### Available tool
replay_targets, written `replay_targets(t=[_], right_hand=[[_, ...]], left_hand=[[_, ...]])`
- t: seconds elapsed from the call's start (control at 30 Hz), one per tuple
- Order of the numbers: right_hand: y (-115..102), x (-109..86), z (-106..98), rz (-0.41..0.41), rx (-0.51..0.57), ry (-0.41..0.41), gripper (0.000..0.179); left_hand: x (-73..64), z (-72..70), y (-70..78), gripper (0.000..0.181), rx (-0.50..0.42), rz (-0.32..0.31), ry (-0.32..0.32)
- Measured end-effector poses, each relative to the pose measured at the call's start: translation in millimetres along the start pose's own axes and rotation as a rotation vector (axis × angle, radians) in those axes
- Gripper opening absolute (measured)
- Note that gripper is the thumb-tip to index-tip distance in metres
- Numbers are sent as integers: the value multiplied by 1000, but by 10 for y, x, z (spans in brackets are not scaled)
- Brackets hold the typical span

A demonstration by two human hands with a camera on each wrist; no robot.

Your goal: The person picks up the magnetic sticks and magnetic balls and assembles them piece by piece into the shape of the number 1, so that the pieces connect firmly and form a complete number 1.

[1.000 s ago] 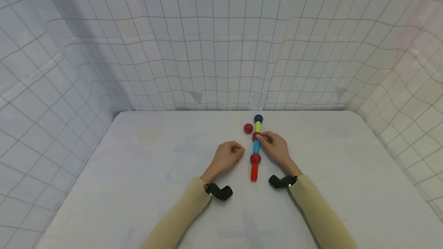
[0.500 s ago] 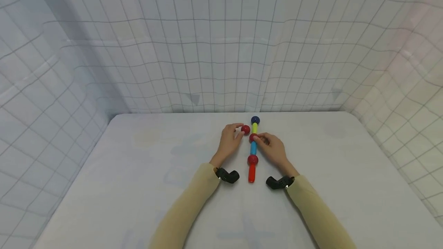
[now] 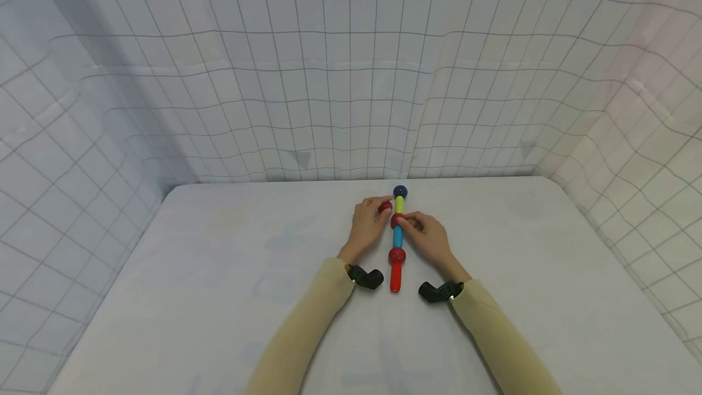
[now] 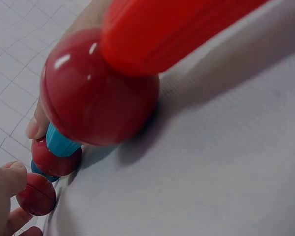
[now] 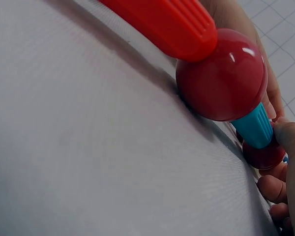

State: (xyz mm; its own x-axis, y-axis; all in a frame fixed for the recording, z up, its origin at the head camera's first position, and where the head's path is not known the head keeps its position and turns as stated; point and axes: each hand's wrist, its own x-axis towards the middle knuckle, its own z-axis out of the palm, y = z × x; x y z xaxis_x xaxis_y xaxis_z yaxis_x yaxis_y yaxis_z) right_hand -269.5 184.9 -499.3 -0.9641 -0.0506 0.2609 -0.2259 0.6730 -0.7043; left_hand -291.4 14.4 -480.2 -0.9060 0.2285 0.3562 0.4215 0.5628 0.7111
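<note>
A straight chain of balls and rods lies on the table, running away from me. From far to near it has a dark blue ball [image 3: 400,191], a yellow-green rod [image 3: 399,205], a red ball [image 3: 395,220], a blue rod [image 3: 397,237], another red ball [image 3: 397,255] and a red rod [image 3: 395,277]. My right hand [image 3: 431,239] pinches the chain's farther red ball from the right. On the left side, my left hand [image 3: 366,224] holds a separate red ball [image 4: 36,194] between thumb and fingers, close beside the yellow-green rod. Its fingers partly cover that ball in the head view.
The white table [image 3: 219,297] ends at a straight far edge just beyond the dark blue ball. Grid-lined white sheeting [image 3: 340,78] hangs behind it and along both sides. A black wrist camera [image 3: 365,277] sits on each sleeve cuff.
My left hand has reached forward and right to the separate red ball and taken hold of it. The right hand keeps its pinch on the chain. The head view has shifted slightly.
</note>
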Motion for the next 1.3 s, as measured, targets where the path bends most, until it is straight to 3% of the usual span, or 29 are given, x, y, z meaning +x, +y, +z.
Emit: replay_targets(t=[0.3,0.7,0.97,1.3], right_hand=[[-43,-3,2,4,9,-1,39],[-70,8,14,5,16,-15,42],[-60,17,-1,-5,9,-7,41],[-31,21,22,-22,-38,13,49]], left_hand=[[-23,-16,-28,31,6,-1,12],[-60,-44,-71,29,-8,-12,98],[-173,-142,-66,32,-36,-8,84],[-391,-222,-92,32,-117,-44,18]])
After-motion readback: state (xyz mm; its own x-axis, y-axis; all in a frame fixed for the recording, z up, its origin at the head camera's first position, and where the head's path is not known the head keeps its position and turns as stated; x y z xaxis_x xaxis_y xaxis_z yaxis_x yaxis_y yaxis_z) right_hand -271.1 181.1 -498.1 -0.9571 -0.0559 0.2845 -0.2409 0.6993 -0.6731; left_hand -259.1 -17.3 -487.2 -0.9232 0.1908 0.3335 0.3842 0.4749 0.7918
